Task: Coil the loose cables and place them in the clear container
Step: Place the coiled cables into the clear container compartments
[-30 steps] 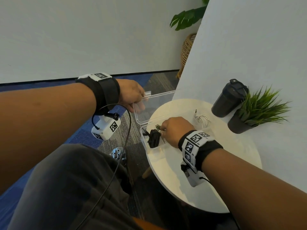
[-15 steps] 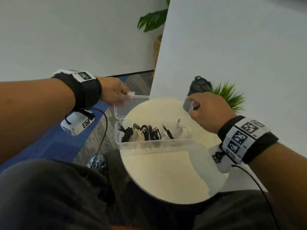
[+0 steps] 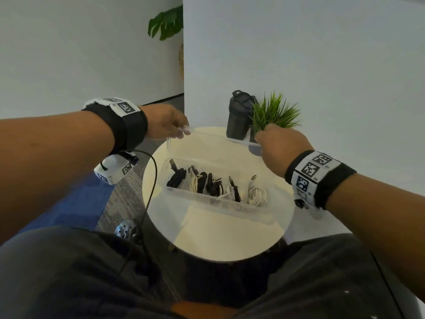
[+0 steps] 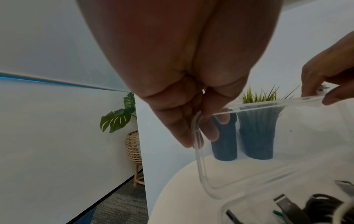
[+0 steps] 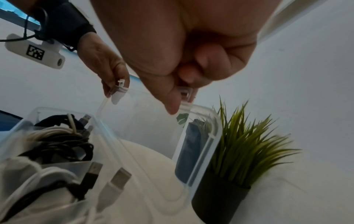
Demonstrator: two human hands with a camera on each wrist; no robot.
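Left hand (image 3: 164, 122) pinching the clear lid (image 3: 213, 143) at its left end, lid now raised higher above the container (image 3: 218, 199) than before, long axis left-right, coiled cables (image 3: 207, 183) inside the container, right hand (image 3: 279, 149) pinching the lid's right end.

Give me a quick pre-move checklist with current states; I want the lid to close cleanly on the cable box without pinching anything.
1. Left hand pinches the clear lid at its corner: ok.
2. Right hand grips the lid's other end: ok.
3. Coiled cables all inside the clear container: ok.
4. Plugs below the rim: not ok; the white USB plug and a black one beside it stand up near rim height.
5. Lid lined up over the container: not ok, it is held behind it.
6. Black bottle and potted plant clear of the lid's path: cannot tell.
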